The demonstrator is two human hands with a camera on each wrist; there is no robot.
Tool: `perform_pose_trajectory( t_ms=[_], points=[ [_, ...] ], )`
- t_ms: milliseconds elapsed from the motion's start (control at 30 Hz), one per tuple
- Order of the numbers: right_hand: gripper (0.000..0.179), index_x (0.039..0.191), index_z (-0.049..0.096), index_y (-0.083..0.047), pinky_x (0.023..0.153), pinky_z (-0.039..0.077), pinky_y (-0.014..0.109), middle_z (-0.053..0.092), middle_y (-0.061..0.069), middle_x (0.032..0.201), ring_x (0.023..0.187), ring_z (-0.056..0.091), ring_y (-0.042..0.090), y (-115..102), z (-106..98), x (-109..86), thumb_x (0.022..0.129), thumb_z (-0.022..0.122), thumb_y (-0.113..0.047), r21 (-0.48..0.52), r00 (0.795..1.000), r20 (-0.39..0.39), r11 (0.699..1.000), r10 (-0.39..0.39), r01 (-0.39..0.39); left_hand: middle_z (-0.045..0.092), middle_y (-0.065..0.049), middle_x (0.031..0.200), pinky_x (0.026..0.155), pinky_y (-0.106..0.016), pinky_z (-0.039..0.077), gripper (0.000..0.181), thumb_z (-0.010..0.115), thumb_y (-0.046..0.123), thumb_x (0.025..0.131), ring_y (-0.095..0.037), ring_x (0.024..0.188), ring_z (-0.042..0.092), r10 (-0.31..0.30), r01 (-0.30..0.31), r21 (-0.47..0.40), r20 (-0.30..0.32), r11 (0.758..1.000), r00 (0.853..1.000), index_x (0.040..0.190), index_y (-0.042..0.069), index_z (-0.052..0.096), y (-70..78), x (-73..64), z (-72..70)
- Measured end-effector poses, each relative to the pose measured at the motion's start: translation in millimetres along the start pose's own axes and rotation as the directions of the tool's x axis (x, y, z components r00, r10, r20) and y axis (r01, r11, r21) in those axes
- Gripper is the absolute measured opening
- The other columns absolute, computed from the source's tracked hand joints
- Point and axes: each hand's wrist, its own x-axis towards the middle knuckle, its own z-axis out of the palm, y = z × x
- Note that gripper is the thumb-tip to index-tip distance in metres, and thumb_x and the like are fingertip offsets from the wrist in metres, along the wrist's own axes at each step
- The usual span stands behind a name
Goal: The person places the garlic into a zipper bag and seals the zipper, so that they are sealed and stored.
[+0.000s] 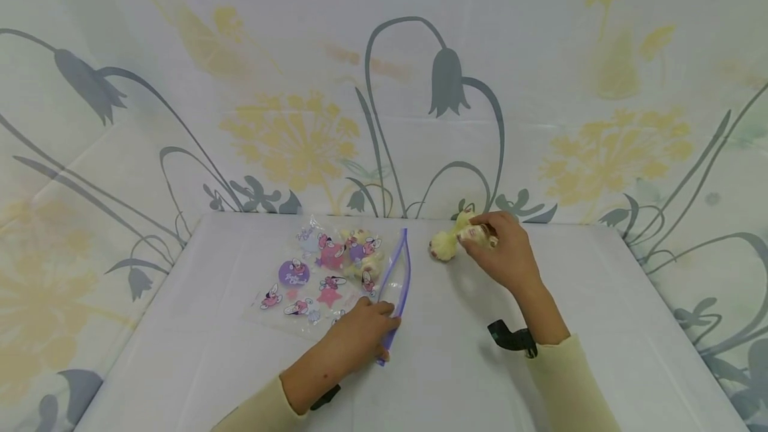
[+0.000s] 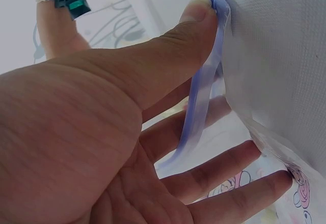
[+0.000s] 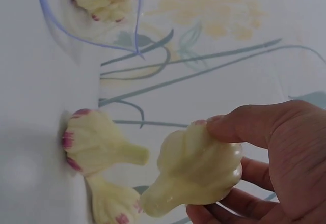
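Observation:
A garlic bulb, pale yellow and shiny, is gripped between the thumb and fingers of my right hand. Two more bulbs with purple-tinged bases lie on the table by it, one garlic bulb to its left and another garlic bulb behind. Flat on the table is a clear printed zip bag, its purple-edged mouth parted towards the right. Inside it sit garlic bulbs. My left hand lies at the mouth's near end, thumb against the purple strip, the other fingers spread and fairly straight against the plastic.
A white cloth covers the table, and a flower-printed curtain rises along its back and sides. Black straps with small devices are worn at the wrists.

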Motion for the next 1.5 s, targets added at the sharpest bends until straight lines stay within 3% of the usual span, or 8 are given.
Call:
perform_pose_trajectory(
  t_ms=[167, 500, 1267, 1500],
  points=[
    [0.035, 0.121, 0.071, 0.001, 0.095, 0.056, 0.057, 0.068, 0.018, 0.118, 0.108, 0.065, 0.036, -13, 2, -1.8, 0.089, 0.083, -0.005, 0.031, 1.000, 0.011, 0.999, -0.014, 0.014, 0.065, -0.004, 0.145, 0.102, -0.038, 0.057, 0.055, 0.087, 0.037, 0.086, -0.029, 0.122, 0.062, 0.002, -0.002, 0.002, -0.001, 1.000, 1.000, 0.137, 0.022, 0.073, 0.6, -0.8, -1.3],
    [0.035, 0.121, 0.071, 0.000, 0.097, 0.056, 0.055, 0.068, 0.017, 0.123, 0.113, 0.064, 0.035, -27, 12, -7.2, 0.088, 0.083, -0.004, 0.062, 0.997, 0.057, 0.996, -0.060, 0.057, 0.065, -0.004, 0.145, 0.102, -0.039, 0.057, 0.056, 0.087, 0.038, 0.086, -0.030, 0.122, 0.062, 0.001, -0.001, 0.016, -0.003, 1.000, 1.000, 0.137, 0.023, 0.073, 0.9, -1.0, -0.3],
    [0.035, 0.119, 0.073, -0.005, 0.091, 0.058, 0.052, 0.071, 0.009, 0.118, 0.102, 0.067, 0.027, -31, 43, -13.4, 0.089, 0.087, -0.016, 0.057, 0.986, 0.162, 0.998, -0.039, 0.030, 0.067, -0.003, 0.142, 0.101, -0.038, 0.058, 0.056, 0.089, 0.039, 0.083, -0.029, 0.118, 0.064, -0.005, 0.005, 0.021, -0.003, 1.000, 1.000, 0.135, 0.024, 0.075, 1.1, 0.5, -0.4],
    [0.037, 0.120, 0.072, -0.003, 0.093, 0.060, 0.049, 0.071, 0.010, 0.120, 0.109, 0.068, 0.029, -30, 52, -14.8, 0.089, 0.087, -0.015, 0.082, 0.981, 0.192, 0.996, -0.036, 0.021, 0.067, -0.004, 0.142, 0.101, -0.038, 0.058, 0.055, 0.089, 0.039, 0.083, -0.029, 0.118, 0.064, -0.006, 0.006, 0.007, -0.004, 1.000, 1.000, 0.134, 0.023, 0.075, 1.3, 0.2, -1.4]
  ],
)
